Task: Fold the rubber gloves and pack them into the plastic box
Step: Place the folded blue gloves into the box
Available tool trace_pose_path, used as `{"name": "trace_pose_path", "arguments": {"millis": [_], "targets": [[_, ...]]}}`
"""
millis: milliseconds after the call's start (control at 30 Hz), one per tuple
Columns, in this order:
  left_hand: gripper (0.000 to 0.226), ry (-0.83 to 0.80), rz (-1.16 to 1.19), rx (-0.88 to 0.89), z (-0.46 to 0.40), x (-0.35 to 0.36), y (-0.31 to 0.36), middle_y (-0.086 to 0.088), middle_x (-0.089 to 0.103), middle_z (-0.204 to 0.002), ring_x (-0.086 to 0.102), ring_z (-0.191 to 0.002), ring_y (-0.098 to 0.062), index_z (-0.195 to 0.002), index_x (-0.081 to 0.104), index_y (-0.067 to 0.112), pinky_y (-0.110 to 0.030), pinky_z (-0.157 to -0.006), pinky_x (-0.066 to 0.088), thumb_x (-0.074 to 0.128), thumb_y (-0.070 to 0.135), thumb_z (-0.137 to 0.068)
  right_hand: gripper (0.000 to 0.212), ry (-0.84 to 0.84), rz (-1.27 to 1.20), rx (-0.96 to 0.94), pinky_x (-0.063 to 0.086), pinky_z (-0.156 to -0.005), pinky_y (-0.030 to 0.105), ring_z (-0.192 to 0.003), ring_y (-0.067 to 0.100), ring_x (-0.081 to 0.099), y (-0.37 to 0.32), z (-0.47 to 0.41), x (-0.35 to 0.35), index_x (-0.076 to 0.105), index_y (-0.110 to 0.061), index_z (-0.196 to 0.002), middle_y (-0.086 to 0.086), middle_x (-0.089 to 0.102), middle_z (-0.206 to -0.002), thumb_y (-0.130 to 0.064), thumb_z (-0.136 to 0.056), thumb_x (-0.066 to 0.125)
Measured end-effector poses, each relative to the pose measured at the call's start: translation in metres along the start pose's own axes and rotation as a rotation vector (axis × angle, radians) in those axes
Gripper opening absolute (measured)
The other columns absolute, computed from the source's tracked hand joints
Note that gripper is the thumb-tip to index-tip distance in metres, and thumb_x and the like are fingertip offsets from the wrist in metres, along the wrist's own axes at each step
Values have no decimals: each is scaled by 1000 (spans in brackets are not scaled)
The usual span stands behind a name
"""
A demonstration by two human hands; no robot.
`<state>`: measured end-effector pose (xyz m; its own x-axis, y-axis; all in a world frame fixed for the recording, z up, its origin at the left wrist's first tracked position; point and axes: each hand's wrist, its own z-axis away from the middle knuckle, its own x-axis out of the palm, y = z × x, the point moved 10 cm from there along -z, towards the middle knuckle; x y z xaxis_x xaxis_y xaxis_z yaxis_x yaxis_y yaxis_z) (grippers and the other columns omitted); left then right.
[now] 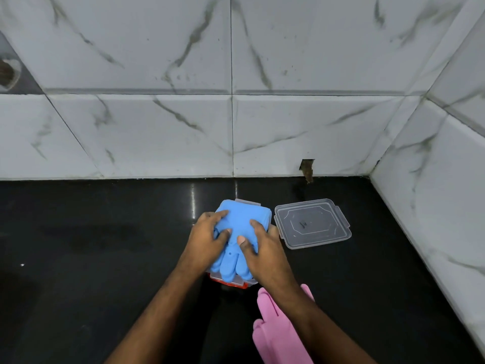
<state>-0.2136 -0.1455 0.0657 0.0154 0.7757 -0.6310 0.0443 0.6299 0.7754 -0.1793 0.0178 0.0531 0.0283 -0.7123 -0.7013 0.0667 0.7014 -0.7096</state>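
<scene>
Where gloves (244, 214) bulge, left hand (207, 240) and right hand (262, 250) press palm-down.

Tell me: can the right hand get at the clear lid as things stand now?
Probably yes. The lid lies flat on the counter just right of the box, nothing between it and the right hand, which would first have to leave the blue gloves it presses.

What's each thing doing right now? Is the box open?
Clear plastic box: open, filled.
Blue rubber glove: folded, pressed into the box, fingertips over its near rim.
Clear plastic lid: off, flat on the black counter.
Pink rubber glove: lying on the counter, outside the box.
Left hand: presses the blue glove.
Right hand: presses the blue glove.
</scene>
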Motion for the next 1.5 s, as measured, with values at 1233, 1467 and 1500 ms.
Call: {"name": "trace_pose_path", "arguments": {"millis": [1233,1467,1500], "targets": [[91,-419,-951,296,-4,51,-15,-6,-9,-175,-9,-161,-20,-165,4,9,-48,-129,6,13,71,-100,56,-407,780,-218,39,-108,42,-134,30,45,-7,-47,-16,50,-15,-143,8,46,-152,-41,-95,64],[73,-400,-956,341,1,55,-14,-7,-5,-175,-7,-161,-22,-165,10,11,-49,-128,4,30,52,-108,69,-390,872,-218,36,-114,43,-144,30,33,-6,-43,5,41,-15,-151,7,35,-162,-45,-94,65],[67,-396,-913,364,1,56,-8,-7,6,-175,2,-162,-22,-164,19,13,-48,-127,8,32,49,-109,67,-385,898,-237,36,-114,42,-144,31,33,-9,-42,7,42,-14,-150,9,36,-161,-44,-94,65]]}}
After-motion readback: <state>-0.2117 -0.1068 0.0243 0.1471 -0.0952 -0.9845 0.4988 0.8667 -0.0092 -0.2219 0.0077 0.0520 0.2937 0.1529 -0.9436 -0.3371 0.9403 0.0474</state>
